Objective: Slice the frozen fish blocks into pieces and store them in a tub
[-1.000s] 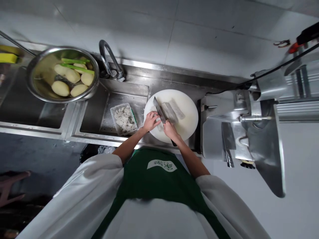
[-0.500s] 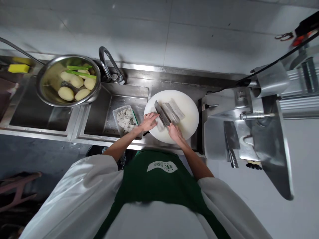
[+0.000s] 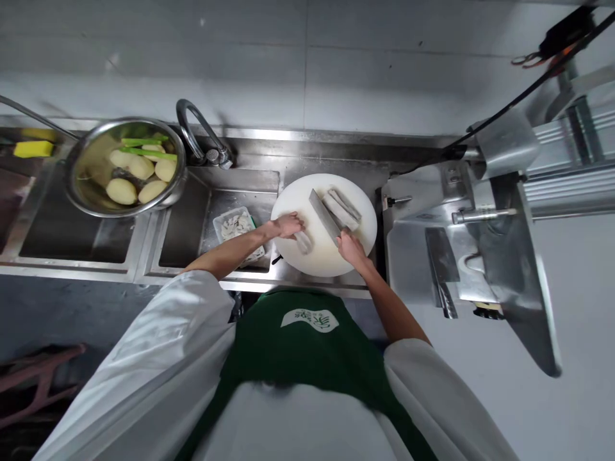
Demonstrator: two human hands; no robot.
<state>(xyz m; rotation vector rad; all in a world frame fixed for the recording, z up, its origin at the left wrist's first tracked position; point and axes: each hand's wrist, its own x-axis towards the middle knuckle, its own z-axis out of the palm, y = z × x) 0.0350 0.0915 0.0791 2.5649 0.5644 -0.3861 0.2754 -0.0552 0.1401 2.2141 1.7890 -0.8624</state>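
A round white cutting board (image 3: pixel 321 259) lies across the counter in front of me. My right hand (image 3: pixel 350 248) grips the handle of a cleaver (image 3: pixel 324 216), its broad blade slanting up and left over the board. Just right of the blade lie pale grey strips of food (image 3: pixel 342 208), perhaps fish; their kind is unclear. My left hand (image 3: pixel 289 225) has its fingers curled over the upper end of a smaller pale strip piece (image 3: pixel 303 242) on the board's left side, apart from the blade. A clear plastic container (image 3: pixel 220 232) of chopped pale pieces stands in the sink.
Left of the faucet (image 3: pixel 204 131), a steel bowl (image 3: pixel 77 186) holds peeled potatoes and green stalks. To the right stands a metal slicing machine (image 3: pixel 408 256) with another cleaver (image 3: pixel 442 256) on it. A dark handle (image 3: pixel 277 259) pokes out beside the board.
The cleaver has moved rightward, away from my left hand and the smaller strip, and now lies against the other strips. My left fingers have left the blade and curled in. The view shifted slightly.
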